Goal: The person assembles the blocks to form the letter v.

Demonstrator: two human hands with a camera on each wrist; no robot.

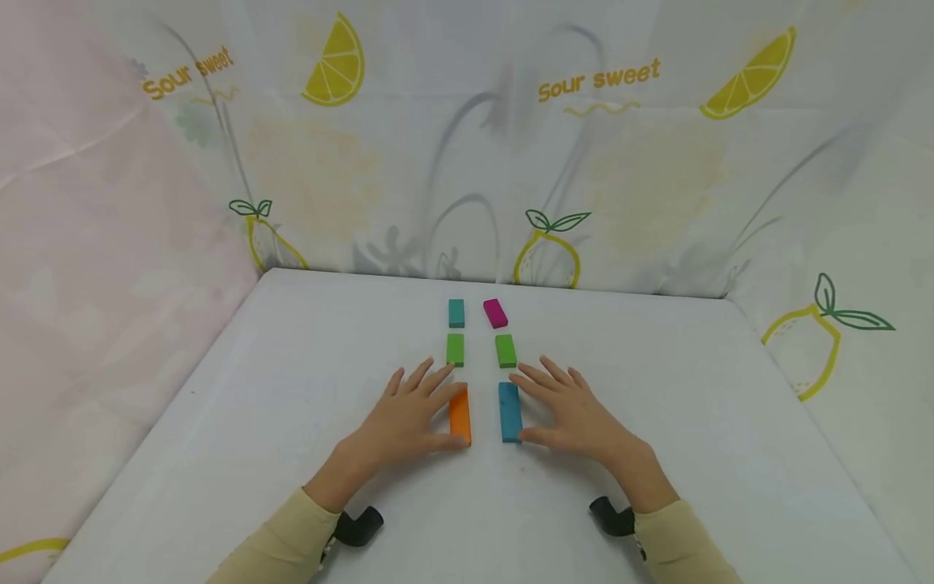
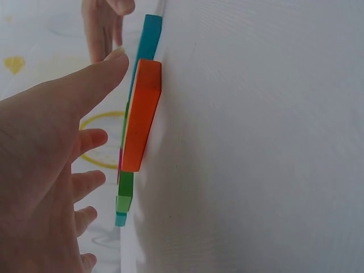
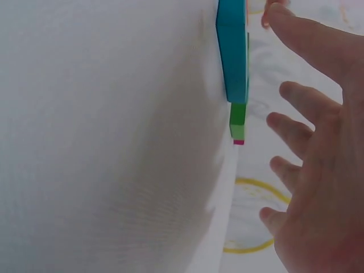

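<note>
Two long blocks lie side by side on the white table, an orange block [image 1: 459, 420] on the left and a blue block [image 1: 510, 412] on the right. My left hand [image 1: 404, 418] is spread beside the orange block, its thumb and index finger over the block's two ends in the head view. In the left wrist view the thumb [image 2: 99, 79] looks raised above the orange block [image 2: 143, 116]. Fingers apart, my right hand [image 1: 572, 414] mirrors this at the blue block's right side. The right wrist view shows its fingers clear of the blue block [image 3: 232, 62]. Neither hand grips anything.
Beyond the long blocks lie a left green block [image 1: 456, 349] and a right green block [image 1: 506, 350]. Farther back are a teal block [image 1: 456, 313] and a tilted magenta block [image 1: 495, 313]. A lemon-printed cloth [image 1: 409, 162] hangs behind the table [image 1: 292, 365].
</note>
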